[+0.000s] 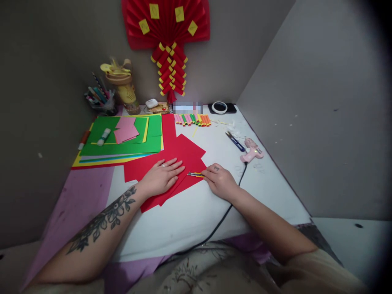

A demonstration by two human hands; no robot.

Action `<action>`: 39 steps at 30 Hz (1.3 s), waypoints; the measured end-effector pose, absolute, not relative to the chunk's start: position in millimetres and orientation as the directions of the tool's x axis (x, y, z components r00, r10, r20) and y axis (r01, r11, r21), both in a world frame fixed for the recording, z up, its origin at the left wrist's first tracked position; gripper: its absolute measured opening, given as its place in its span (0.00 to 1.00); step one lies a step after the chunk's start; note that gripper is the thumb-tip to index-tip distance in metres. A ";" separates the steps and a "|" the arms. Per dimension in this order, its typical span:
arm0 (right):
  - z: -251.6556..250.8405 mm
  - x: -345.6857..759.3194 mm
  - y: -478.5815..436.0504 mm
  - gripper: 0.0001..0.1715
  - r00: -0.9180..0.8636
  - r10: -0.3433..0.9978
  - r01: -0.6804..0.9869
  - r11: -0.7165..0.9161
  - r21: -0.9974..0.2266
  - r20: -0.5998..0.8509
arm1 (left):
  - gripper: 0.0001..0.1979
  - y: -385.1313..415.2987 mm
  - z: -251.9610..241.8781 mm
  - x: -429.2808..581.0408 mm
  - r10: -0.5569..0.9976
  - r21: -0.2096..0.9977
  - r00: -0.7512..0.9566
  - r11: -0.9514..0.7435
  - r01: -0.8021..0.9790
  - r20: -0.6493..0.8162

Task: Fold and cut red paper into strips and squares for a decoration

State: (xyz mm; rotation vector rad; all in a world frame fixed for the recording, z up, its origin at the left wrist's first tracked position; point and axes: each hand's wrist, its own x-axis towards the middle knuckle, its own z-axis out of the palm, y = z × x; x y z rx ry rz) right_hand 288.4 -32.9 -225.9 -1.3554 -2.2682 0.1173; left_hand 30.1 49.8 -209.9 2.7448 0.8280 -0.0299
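L hand: released, flat on red sheets, fingers extended, slightly apart. R hand: grasping cutter, blade end twd L hand, over red sheets. Sheets overlap at angles, lie on white cloth. Glue gun on cloth, fwd & R of R hand; cord runs back past R wrist. Snips just beside gun. Green sheets stacked at L w/ pink slips & white tube on top. Paper rolls in row beyond red sheets. Red fan on wall.
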 end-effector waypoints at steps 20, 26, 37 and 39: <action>-224.0 275.0 -40.2 0.12 -0.404 0.844 0.804 0.512 -0.302 0.354 | 0.23 49.1 -211.5 30.0 0.537 0.230 0.839 -0.808 0.543 -0.093; -219.7 258.3 -42.8 0.12 -0.449 0.831 0.790 0.541 -0.287 0.329 | 0.24 49.4 -213.6 29.6 0.533 0.231 0.842 -0.811 0.537 -0.084; -221.5 232.1 -57.6 0.12 -0.528 0.795 0.752 0.601 -0.270 0.299 | 0.24 47.9 -212.2 29.2 0.536 0.236 0.840 -0.809 0.538 -0.077; -220.3 226.0 -60.4 0.12 -0.546 0.783 0.747 0.616 -0.250 0.297 | 0.24 47.5 -212.3 29.0 0.537 0.233 0.841 -0.811 0.537 -0.070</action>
